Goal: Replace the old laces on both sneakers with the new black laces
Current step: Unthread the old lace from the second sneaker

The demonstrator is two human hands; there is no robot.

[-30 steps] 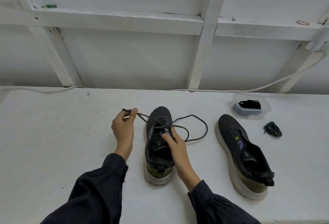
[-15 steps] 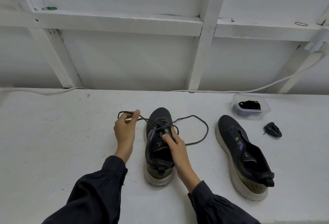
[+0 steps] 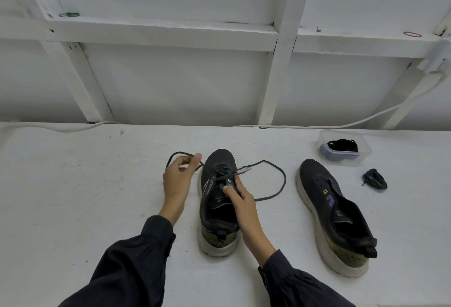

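Two dark sneakers stand on the white table. The left sneaker (image 3: pixel 218 199) is partly laced with a dark lace (image 3: pixel 278 179) that loops out to its right. My left hand (image 3: pixel 179 179) pinches the lace's other end in a small loop left of the toe. My right hand (image 3: pixel 241 199) grips the sneaker's right eyelet edge beside the tongue. The right sneaker (image 3: pixel 334 216) has no lace. A bundled black lace (image 3: pixel 374 179) lies to its right, and another black lace sits in a clear container (image 3: pixel 344 148).
A white cable (image 3: pixel 317 126) runs along the table's back edge below a white framed wall. Bare tabletop (image 3: pixel 73 184) stretches to the left.
My left hand has moved right toward the sneaker's toe, and the lace end it pinches now bows into a small loop. The right-hand loop of lace has slackened and widened. My right hand stays put.
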